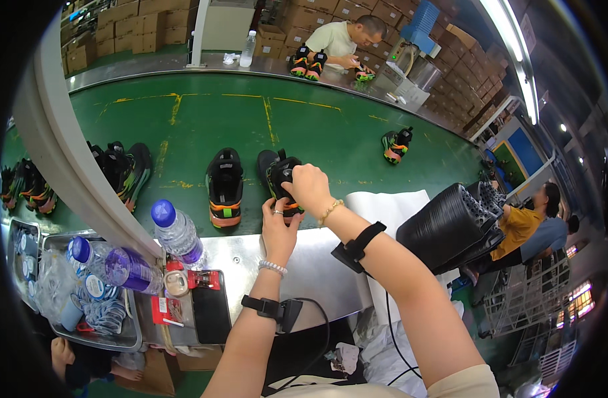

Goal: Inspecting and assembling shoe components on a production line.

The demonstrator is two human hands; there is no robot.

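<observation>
A black sneaker [271, 167] with orange and green on its sole stands on the green belt, heel toward me. My left hand [278, 231] is closed round its heel from the near side, a ring on one finger. My right hand [308, 188] grips at the shoe's opening from the right, fingers bent, with the fingertips partly hidden. The matching sneaker [225, 189] stands upright just to the left, untouched. Both wrists carry a bead bracelet and a black strap; the straps have small devices and cables.
A water bottle [178, 232] stands by the white post [72, 146]; another lies over a metal tray [133, 328] of round tags. A phone [211, 308] lies on the steel ledge [324, 265]. At right sits a stack of black, layered pieces [437, 229]. Across the belt, a person [337, 43] handles shoes.
</observation>
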